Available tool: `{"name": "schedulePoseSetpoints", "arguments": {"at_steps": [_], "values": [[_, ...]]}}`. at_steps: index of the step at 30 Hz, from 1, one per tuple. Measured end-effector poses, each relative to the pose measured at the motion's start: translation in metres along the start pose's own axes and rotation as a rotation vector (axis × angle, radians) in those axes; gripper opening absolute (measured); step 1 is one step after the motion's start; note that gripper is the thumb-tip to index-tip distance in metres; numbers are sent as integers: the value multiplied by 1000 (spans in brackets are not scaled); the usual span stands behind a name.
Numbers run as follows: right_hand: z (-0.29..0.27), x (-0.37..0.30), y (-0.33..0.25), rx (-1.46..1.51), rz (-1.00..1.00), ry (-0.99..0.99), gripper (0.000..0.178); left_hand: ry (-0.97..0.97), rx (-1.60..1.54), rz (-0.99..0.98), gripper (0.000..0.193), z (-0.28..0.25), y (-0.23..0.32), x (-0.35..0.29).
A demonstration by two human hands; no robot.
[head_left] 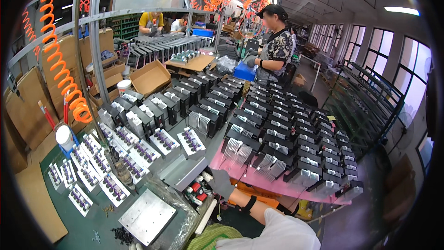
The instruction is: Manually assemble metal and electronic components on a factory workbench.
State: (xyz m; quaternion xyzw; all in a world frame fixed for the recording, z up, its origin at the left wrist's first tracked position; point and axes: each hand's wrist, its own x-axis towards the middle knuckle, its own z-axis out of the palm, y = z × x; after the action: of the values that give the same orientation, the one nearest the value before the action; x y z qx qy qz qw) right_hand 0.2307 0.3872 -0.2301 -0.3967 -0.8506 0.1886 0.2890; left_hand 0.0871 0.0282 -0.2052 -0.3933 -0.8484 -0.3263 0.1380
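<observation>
Across the lower left of the frame we see a green workbench, and right of centre rows of black units with silver fins, the nearest ones on a pink sheet. A green metal rack slants down the right side. In the upper middle a co-worker in a patterned shirt and dark cap stands behind the rows, near a blue bin. An orange coiled hose hangs at the upper left, and an open cardboard box sits left of centre, above more units.

Near the lower centre we find a grey metal housing and, below and left of it, a flat silver plate. Our right hand, in a grey glove with a black band on the wrist, reaches to the open compartment just beside the housing. Its fingertips are hidden, so we cannot tell how far it is closed or whether it has hold of anything. White panels with purple parts stand in a cluster to the left. Red-and-black pieces lie in the compartment, and small black screws are heaped at the bottom edge
</observation>
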Motion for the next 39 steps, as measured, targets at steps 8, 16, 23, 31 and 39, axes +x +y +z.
{"name": "schedulePoseSetpoints", "arguments": {"at_steps": [8,16,23,31,39], "values": [[9,2,8,-17,-2,63,33,-1,48,14,54,-3,0,3],[0,0,-6,37,5,40,31,-49,7,-17,52,0,-4,-2],[2,0,0,47,-11,78,31,-15,-54,-9,53,8,-9,-4],[3,-1,-1,39,-11,83,29,-31,-57,-41,52,7,-10,-7],[7,-1,4,60,-51,113,29,-23,-47,-31,49,9,-11,-8]]}}
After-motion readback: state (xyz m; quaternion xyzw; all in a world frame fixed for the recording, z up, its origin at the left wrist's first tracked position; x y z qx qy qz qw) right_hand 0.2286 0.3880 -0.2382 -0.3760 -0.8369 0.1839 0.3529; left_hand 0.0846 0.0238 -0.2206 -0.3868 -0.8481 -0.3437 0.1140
